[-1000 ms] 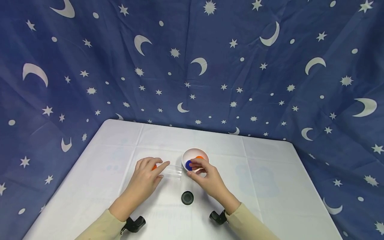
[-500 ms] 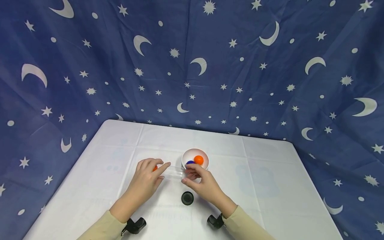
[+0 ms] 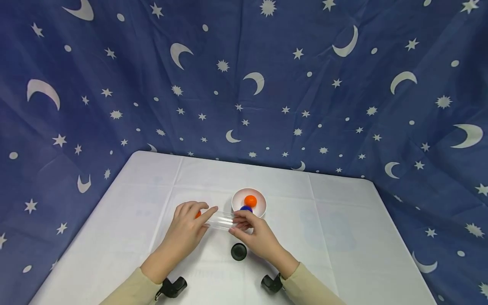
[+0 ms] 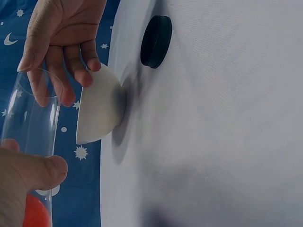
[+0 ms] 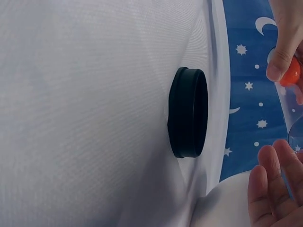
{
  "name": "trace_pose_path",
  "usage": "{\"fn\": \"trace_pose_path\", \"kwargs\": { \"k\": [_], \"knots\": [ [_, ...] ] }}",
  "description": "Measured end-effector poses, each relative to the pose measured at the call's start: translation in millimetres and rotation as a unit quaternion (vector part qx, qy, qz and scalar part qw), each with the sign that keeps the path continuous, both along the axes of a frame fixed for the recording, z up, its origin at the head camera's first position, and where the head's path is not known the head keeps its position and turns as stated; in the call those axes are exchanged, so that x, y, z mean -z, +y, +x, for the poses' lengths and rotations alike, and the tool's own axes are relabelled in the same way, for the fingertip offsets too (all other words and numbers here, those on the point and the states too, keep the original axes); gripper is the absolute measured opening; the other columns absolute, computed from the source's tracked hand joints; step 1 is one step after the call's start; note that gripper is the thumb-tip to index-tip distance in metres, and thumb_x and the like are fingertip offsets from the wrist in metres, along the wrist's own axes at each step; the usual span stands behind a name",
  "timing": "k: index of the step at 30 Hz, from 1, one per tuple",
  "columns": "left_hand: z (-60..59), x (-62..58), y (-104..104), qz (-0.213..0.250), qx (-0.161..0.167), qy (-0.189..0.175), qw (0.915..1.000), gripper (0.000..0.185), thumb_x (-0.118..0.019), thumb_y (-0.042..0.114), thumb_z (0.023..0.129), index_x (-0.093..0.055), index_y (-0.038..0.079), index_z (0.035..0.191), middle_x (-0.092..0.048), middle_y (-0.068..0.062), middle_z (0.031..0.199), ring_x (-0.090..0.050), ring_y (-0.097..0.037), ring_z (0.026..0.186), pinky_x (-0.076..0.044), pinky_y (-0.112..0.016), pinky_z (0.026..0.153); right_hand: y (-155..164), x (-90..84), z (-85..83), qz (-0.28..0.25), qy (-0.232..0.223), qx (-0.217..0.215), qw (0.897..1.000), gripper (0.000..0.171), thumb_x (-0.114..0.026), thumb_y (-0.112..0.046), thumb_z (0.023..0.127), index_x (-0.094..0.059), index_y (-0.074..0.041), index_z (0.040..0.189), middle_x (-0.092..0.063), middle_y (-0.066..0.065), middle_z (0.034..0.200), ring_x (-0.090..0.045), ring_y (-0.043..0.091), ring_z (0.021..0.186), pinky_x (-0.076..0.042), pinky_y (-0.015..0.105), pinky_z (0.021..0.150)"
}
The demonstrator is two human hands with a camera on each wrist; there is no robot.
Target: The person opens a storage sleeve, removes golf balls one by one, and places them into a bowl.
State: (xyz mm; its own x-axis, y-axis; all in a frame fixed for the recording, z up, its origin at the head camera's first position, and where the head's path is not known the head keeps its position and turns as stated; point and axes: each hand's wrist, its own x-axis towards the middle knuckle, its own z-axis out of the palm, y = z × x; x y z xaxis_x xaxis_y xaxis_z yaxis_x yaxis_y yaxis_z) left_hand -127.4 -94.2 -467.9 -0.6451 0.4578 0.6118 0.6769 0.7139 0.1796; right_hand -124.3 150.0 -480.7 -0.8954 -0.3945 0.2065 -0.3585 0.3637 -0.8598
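On the white table (image 3: 126,220), the white bowl (image 3: 238,195) now shows both orange ball (image 3: 250,201) and blue ball (image 3: 246,209). The right hand (image 3: 256,235) has left the bowl, its fingers now curled at the mouth of the clear tube (image 3: 223,220), which the left hand (image 3: 185,229) keeps gripped, lying on its side just left of the bowl. The black cap (image 3: 238,251) is unmoved.

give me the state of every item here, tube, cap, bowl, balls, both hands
clear tube: lying on its side, uncapped, held at both ends
black cap: off, lying on the table
white bowl: upright, holds an orange ball and a blue ball
left hand: grips the tube's left end
right hand: pinches the tube's open end
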Motion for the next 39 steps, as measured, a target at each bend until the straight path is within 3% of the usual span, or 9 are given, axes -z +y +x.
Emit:
{"fn": "trace_pose_path", "kwargs": {
  "k": [13,20,26,32,39],
  "knots": [
    [1.4,-0.7,-0.8,-0.011,-0.011,0.001,0.9999,0.063,-0.083,0.001,0.066,-0.066,0.017,0.124,-0.056,-0.008,0.114,-0.049,-0.033,0.107,-0.034,-0.05,0.091,-3.3,1.9,-0.3,0.01,-0.02,0.0,1.0,0.05,-0.07,-0.031,0.089,-0.055,-0.004,0.129,-0.067,0.009,0.11,-0.064,0.01,0.089,-0.053,0.028,0.082],
    [1.5,-0.2,-1.5,-0.003,-0.011,0.008,0.9999,0.06,-0.085,0.003,0.066,-0.067,0.016,0.121,-0.057,-0.009,0.113,-0.05,-0.034,0.105,-0.035,-0.052,0.091,-4.4,0.8,0.0,0.01,-0.016,0.001,1.0,0.046,-0.071,-0.032,0.088,-0.057,-0.015,0.129,-0.067,0.008,0.109,-0.064,0.009,0.088,-0.053,0.027,0.082],
    [1.2,-0.9,-2.4,0.0,-0.009,0.004,0.9999,0.061,-0.086,0.002,0.065,-0.067,0.015,0.121,-0.057,-0.009,0.114,-0.05,-0.034,0.105,-0.035,-0.052,0.091,-4.7,-0.3,0.0,0.013,-0.017,0.002,1.0,0.047,-0.071,-0.034,0.088,-0.056,-0.016,0.129,-0.067,0.007,0.11,-0.064,0.008,0.089,-0.053,0.029,0.082],
    [1.3,-1.9,-2.2,-0.001,-0.007,0.008,0.9999,0.062,-0.085,0.002,0.065,-0.066,0.015,0.123,-0.057,-0.009,0.114,-0.05,-0.034,0.105,-0.035,-0.052,0.09,-4.1,-1.4,0.2,0.01,-0.018,0.002,1.0,0.049,-0.071,-0.033,0.088,-0.056,-0.011,0.129,-0.067,-0.003,0.109,-0.064,0.008,0.088,-0.053,0.032,0.082],
    [2.0,-2.9,-2.4,-0.011,-0.011,0.004,0.9999,0.061,-0.083,0.003,0.068,-0.066,0.017,0.124,-0.057,-0.009,0.114,-0.049,-0.034,0.106,-0.034,-0.051,0.091,-2.9,-1.4,1.0,0.022,-0.019,0.009,1.0,0.05,-0.072,-0.036,0.087,-0.057,-0.014,0.129,-0.066,-0.007,0.106,-0.063,0.009,0.086,-0.054,0.032,0.082]
  ]
}}
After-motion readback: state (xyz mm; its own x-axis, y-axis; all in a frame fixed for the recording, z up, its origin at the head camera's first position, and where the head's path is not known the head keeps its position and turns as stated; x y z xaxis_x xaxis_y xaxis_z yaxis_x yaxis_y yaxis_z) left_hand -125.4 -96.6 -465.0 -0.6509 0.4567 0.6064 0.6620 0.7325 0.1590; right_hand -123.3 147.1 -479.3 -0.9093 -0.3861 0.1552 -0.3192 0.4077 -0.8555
